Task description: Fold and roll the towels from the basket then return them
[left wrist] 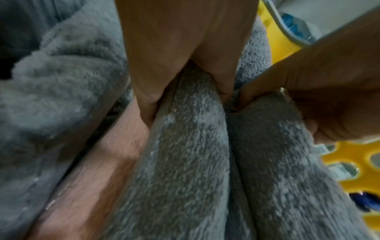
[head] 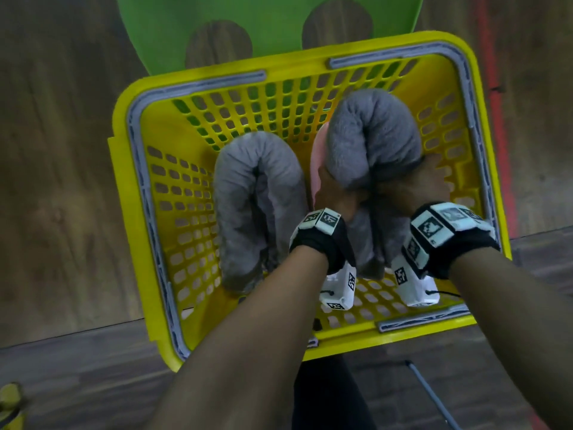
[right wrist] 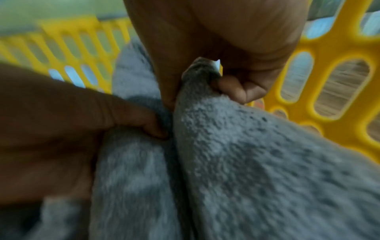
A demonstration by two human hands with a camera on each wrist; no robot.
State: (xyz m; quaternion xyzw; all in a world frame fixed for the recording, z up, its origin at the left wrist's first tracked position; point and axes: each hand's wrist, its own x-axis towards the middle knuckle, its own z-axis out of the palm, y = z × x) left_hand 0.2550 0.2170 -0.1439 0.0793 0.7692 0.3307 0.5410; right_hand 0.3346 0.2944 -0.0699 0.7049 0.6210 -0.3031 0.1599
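Observation:
A yellow basket (head: 136, 187) stands on a green chair. Inside it, on the left, lies a rolled grey towel (head: 257, 206), bent double. A second rolled grey towel (head: 372, 135) is held over the right half of the basket. My left hand (head: 333, 193) grips its left side and my right hand (head: 415, 184) grips its right side. In the left wrist view my left hand (left wrist: 185, 73) digs its fingers into the grey towel (left wrist: 185, 162). In the right wrist view my right hand (right wrist: 226, 73) pinches a fold of the towel (right wrist: 246, 162). A pink towel (head: 317, 156) shows behind it.
The green chair (head: 266, 29) under the basket has two round holes. Wood-look floor surrounds it, with a red line (head: 496, 119) at the right. A thin grey rod (head: 431, 395) lies on the floor near the bottom.

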